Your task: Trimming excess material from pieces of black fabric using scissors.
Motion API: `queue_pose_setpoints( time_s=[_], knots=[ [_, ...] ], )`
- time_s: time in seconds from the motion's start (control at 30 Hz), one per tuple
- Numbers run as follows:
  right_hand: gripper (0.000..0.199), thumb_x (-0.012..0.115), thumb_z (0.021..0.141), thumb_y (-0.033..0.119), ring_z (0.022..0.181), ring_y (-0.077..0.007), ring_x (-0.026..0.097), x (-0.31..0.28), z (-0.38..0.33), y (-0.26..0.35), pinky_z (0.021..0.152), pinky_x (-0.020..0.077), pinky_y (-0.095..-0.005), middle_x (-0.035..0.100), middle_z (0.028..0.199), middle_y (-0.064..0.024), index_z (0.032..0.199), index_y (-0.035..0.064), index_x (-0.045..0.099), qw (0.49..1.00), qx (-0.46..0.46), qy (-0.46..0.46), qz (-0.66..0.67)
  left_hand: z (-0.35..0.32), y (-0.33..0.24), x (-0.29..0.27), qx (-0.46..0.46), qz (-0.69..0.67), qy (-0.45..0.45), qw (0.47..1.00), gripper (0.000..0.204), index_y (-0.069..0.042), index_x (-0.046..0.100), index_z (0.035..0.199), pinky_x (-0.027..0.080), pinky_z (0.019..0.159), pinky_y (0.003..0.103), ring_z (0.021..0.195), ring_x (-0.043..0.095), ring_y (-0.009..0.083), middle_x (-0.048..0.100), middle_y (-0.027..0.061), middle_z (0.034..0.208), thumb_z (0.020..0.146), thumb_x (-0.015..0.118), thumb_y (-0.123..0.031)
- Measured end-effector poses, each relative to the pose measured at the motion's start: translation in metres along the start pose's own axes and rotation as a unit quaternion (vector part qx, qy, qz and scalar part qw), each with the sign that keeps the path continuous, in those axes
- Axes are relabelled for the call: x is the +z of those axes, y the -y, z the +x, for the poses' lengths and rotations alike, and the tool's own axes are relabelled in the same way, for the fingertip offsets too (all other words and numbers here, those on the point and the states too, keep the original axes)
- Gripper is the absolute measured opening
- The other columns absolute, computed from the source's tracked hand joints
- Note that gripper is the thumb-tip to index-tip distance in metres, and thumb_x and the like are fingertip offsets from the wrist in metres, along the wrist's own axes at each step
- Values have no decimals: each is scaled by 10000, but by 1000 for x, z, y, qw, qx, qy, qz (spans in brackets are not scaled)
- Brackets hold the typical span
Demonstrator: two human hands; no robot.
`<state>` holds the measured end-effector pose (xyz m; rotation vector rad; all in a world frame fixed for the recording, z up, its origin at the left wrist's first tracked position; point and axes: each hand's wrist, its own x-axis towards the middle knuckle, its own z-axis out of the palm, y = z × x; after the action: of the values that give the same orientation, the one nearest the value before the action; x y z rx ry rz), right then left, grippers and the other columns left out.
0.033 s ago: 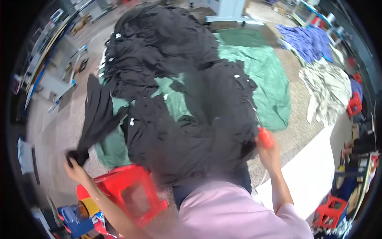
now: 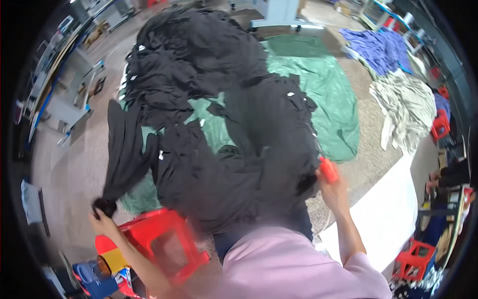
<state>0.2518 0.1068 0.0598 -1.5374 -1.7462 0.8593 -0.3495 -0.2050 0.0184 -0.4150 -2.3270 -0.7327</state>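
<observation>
My left hand (image 2: 103,223), out at the lower left, is closed on the bunched end of a black garment (image 2: 123,154). The garment hangs stretched between that hand and the dark heap. In my right hand (image 2: 334,190) is a red-handled tool (image 2: 328,170) with a thin shaft pointing up and away; its exact kind is unclear. The tool is beside the right edge of a big pile of black garments (image 2: 199,55), some with small white tags. Part of the pile lies over my lap. Under it spreads a green plastic sheet (image 2: 333,104).
A red plastic stool (image 2: 174,239) stands close by my left forearm. White sheeting (image 2: 383,214) lies to my right. Farther right are heaps of purple cloth (image 2: 381,50) and pale cloth (image 2: 406,107). A workbench (image 2: 64,107) lines the left side.
My left hand has shifted a little right and down with the black garment, which now hangs closer to the pile. My right hand and the tool have barely moved.
</observation>
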Motion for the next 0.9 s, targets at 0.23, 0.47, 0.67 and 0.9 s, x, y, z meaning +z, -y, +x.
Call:
queue_pose_setpoints(
  time_s=[0.23,0.47,0.67,0.9],
  knots=[
    [326,689,904,271,831,-333,594,-8,-10,-10,738,469,-387,548,916,-136,1169,92,626,995,-44,62,-72,-180,-182,-21,95,-225,324,914,146,-11,686,992,478,892,387,930,622,285,666,117,989,864,626,-48],
    [355,741,849,305,857,-372,622,-25,-38,7,721,506,-419,574,993,-148,1138,126,637,986,-77,98,-109,-244,-350,-50,294,-435,441,727,177,-21,704,947,506,738,335,828,636,271,667,113,909,773,729,-9],
    [280,717,854,294,745,-366,640,-47,-72,11,638,496,-431,631,790,-139,1015,78,640,963,-49,247,-100,-248,-344,-38,228,-390,577,680,200,-5,717,962,487,581,259,617,595,148,616,86,788,763,718,17],
    [309,691,855,347,664,-359,646,-23,-81,12,584,494,-449,638,763,-144,919,67,578,945,-66,275,-164,-248,-340,-41,162,-420,588,672,171,35,700,944,467,575,211,602,575,80,645,80,760,774,716,29]
  ],
)
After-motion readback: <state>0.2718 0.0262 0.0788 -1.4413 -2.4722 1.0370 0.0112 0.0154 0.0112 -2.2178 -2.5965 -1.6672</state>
